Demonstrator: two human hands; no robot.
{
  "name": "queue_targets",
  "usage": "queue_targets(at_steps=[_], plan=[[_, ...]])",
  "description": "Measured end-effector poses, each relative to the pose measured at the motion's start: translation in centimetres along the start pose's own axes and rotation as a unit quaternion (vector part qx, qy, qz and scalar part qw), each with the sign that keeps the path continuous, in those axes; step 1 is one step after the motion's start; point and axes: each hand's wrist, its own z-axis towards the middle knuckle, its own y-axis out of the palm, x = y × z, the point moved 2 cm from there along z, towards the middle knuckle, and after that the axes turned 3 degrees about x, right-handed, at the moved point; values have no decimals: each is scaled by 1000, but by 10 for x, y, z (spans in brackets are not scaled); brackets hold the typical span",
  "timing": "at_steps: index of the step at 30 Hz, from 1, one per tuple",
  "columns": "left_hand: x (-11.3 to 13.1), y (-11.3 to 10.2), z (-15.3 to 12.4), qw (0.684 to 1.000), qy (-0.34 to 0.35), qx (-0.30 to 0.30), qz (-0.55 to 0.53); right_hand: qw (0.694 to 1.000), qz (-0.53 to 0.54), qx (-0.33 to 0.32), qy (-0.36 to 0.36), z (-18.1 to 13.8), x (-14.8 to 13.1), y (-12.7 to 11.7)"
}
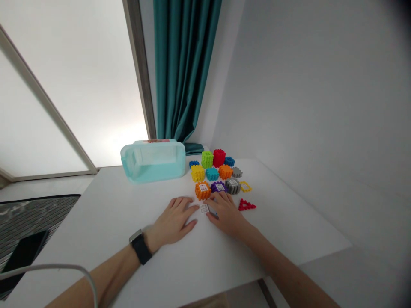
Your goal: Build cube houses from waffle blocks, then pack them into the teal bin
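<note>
My left hand rests on the white table with its fingers spread, holding nothing. Its fingertips lie just left of a small piece with a white printed label. My right hand has its thumb and index finger around that piece; a bit of blue shows between them, and the rest is hidden. The other right fingers reach to the front of a purple block, partly covering it. Left of the purple block stands an orange bumpy block with a label; a grey one stands to its right.
Behind stand yellow, teal, orange, green and red blocks. A red triangle and yellow frame lie right. A turquoise bin lies on its side, back left. A cable crosses my left forearm.
</note>
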Motion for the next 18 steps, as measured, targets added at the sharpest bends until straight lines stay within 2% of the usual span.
queue_targets(at_steps=[12,18], plan=[[1,0,0,1000,13,2,7,1000,11,6,-10,2,2,5],[1,-1,0,1000,12,-12,14,1000,15,-12,-12,2,3,2]])
